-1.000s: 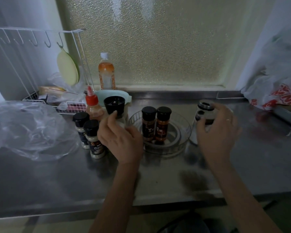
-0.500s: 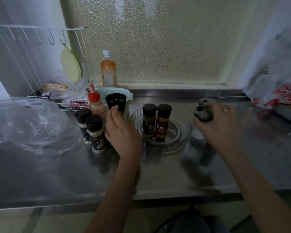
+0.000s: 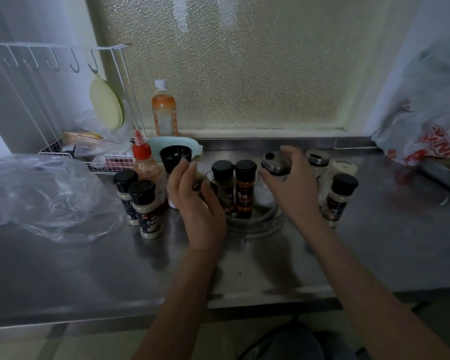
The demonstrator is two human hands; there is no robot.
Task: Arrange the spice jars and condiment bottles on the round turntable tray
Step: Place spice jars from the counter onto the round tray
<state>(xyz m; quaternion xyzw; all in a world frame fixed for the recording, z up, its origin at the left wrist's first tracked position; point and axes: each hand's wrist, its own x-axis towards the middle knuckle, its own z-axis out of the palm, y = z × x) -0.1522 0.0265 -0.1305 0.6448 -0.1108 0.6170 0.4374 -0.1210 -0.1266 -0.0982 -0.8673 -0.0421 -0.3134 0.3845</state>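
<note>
A clear round turntable tray sits mid-counter with two spice jars on it, a dark-capped one and an orange one. My right hand grips a glass jar with a metal lid and holds it over the tray's right side. My left hand wraps around the body of a black-topped grinder just left of the tray. Two pale spice jars and a red-capped squeeze bottle stand further left. To the right of the tray are a black-capped jar, a metal-lidded shaker and a white bottle.
A teal bowl and an orange drink bottle stand behind the grinder. A white wire rack fills the back left, above a crumpled clear plastic bag. Another plastic bag sits at the back right. The steel counter's front edge runs below my arms.
My right hand has carried the metal-lidded jar leftwards from the counter to above the tray, uncovering the jars at the right. My left hand has stayed on the grinder.
</note>
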